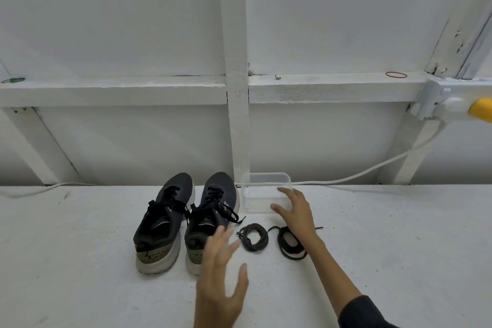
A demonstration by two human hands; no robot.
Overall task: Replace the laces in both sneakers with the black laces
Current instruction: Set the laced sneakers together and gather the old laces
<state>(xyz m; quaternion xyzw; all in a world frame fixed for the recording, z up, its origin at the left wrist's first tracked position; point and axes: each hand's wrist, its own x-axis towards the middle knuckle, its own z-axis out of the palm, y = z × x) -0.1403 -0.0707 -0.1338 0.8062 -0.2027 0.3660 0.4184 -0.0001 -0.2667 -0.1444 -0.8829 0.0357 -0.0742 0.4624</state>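
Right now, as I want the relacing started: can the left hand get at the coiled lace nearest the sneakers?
Probably yes: the left hand is open beside that coiled lace, nothing lies between, and the right hand is over the other coil.

Bright, even, diffuse light; soft shadows, no glare.
My left hand [221, 274] is motion-blurred; wide-angle bends beams at frame edges.

A rough, matt white tabletop [372, 247] is seen; the tub [266, 181] is clear plastic, the sneakers [165, 221] matt cloth.
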